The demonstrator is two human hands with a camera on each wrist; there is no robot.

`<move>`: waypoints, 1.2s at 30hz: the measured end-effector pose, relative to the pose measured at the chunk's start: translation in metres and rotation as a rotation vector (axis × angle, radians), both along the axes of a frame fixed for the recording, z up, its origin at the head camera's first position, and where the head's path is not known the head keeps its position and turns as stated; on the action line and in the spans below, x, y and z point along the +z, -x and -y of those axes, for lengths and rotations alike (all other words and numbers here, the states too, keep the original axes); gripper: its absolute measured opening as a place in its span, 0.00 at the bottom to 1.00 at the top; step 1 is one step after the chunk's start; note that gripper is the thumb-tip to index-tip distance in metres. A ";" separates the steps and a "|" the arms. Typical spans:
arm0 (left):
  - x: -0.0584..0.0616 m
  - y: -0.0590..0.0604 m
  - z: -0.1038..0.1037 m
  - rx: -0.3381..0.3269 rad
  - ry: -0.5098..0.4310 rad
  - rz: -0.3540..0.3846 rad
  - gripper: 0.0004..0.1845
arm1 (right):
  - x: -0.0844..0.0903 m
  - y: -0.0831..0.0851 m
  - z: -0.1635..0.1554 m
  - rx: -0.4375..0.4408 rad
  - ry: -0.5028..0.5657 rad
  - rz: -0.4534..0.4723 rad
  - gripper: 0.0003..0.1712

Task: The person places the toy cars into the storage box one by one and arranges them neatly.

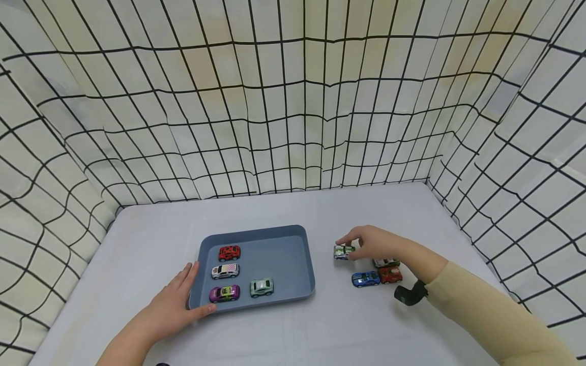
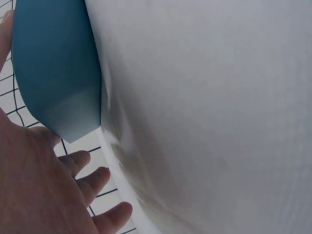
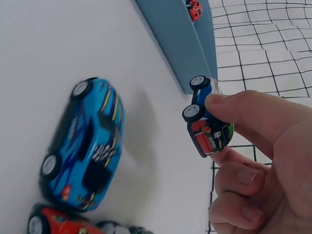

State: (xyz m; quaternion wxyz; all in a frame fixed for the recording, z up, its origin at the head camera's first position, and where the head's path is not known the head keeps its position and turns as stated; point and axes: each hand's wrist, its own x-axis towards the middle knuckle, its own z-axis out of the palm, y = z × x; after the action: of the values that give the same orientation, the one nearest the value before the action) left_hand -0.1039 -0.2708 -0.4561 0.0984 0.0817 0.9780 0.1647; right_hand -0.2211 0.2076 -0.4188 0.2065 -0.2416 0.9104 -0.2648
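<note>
My right fingers (image 3: 229, 105) pinch a white-green car (image 1: 343, 251) just right of the blue tray (image 1: 302, 239); a firm, level hold should keep it from slipping, I judge. My left hand (image 1: 176, 300) lies flat, fingers straight, against the tray's near left corner. Blue (image 1: 365, 278), red (image 1: 390, 275) and white (image 1: 386, 263) cars sit on the bench (image 1: 348, 325) right of the tray; four cars rest inside.

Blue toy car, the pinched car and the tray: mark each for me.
blue toy car (image 3: 85, 146), right wrist view, on its roof.
pinched car (image 1: 342, 251), head view, on its body.
tray (image 1: 256, 233), head view, on its far rim.
</note>
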 end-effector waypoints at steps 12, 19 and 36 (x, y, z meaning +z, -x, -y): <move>0.001 0.000 0.000 0.006 -0.012 0.020 0.67 | 0.004 0.011 0.027 0.031 0.065 0.052 0.23; 0.002 -0.001 -0.002 0.006 -0.016 0.018 0.67 | 0.004 0.018 0.050 0.077 0.089 0.069 0.23; -0.001 0.001 -0.001 -0.001 -0.011 -0.002 0.67 | 0.002 0.027 0.111 0.209 0.091 0.072 0.22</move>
State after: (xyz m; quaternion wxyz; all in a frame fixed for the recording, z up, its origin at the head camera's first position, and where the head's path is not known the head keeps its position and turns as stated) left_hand -0.1046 -0.2700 -0.4569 0.0971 0.0828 0.9771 0.1702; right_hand -0.2485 0.0966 -0.4167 0.2543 -0.3348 0.8593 -0.2913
